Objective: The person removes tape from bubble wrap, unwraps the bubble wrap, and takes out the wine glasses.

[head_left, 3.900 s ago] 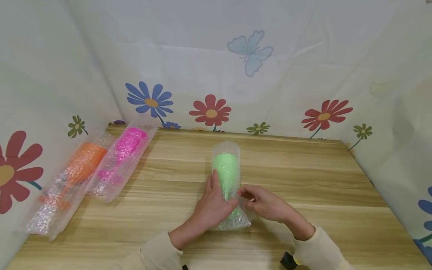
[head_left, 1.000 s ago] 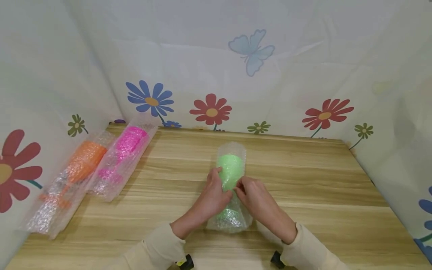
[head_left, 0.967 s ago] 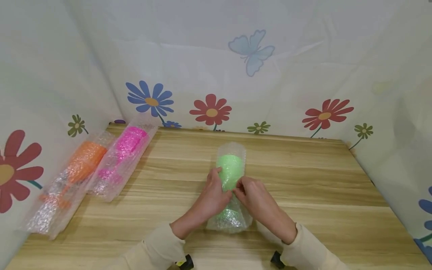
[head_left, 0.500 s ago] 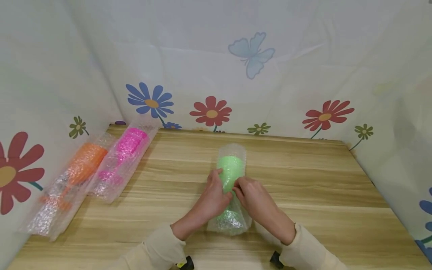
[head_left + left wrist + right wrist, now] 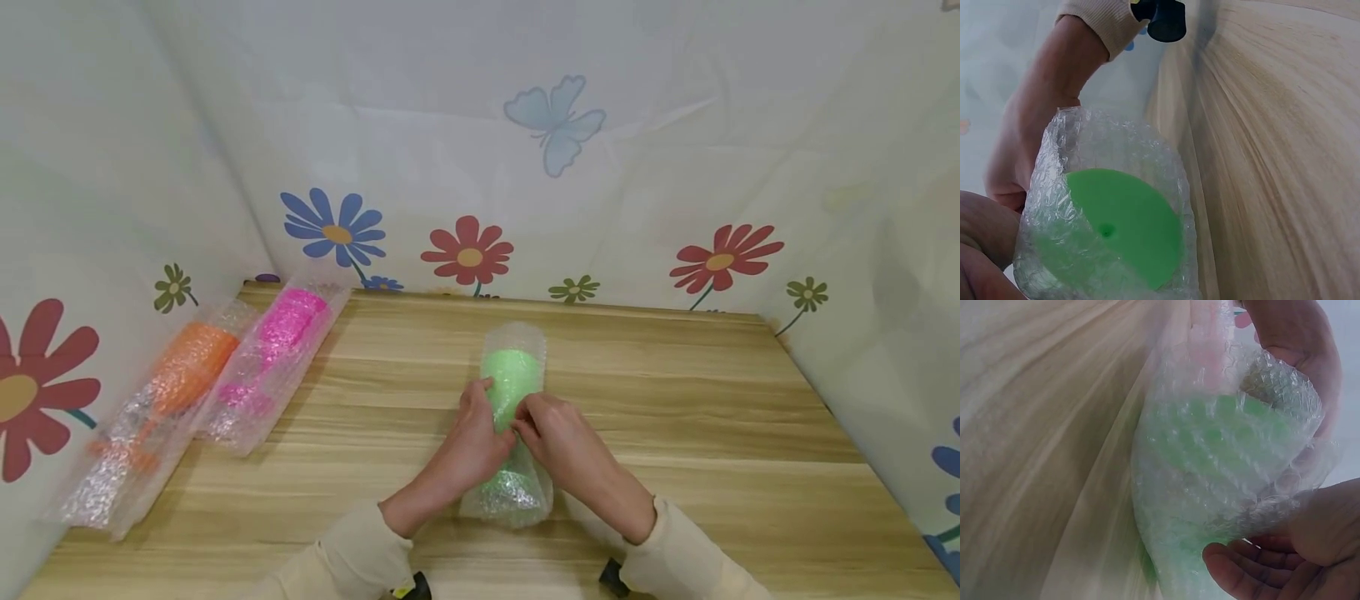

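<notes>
A green goblet (image 5: 513,367) lies on its side on the wooden table, rolled in bubble wrap (image 5: 514,335), its rim end pointing away. My left hand (image 5: 471,437) grips the roll from the left, thumb across the top. With thumb and index finger my right hand (image 5: 566,437) pinches the wrap's loose edge over the goblet's middle. In the left wrist view the round green base (image 5: 1125,225) shows inside the roll's end. The right wrist view shows the wrap (image 5: 1210,469) bunched above the right hand's fingers (image 5: 1241,569). What the left fingertips touch underneath is hidden.
Two more wrapped goblets, one orange (image 5: 191,362) and one pink (image 5: 288,325), lie side by side at the table's left. Pale flower-printed sheets (image 5: 420,150) stand around the wooden table (image 5: 675,392). Dark wrist devices (image 5: 613,577) sit by the cuffs.
Since the earliest frame the right hand has moved left onto the top of the roll, bringing the wrap's loose edge with it. Over the last second both hands stay nearly in place.
</notes>
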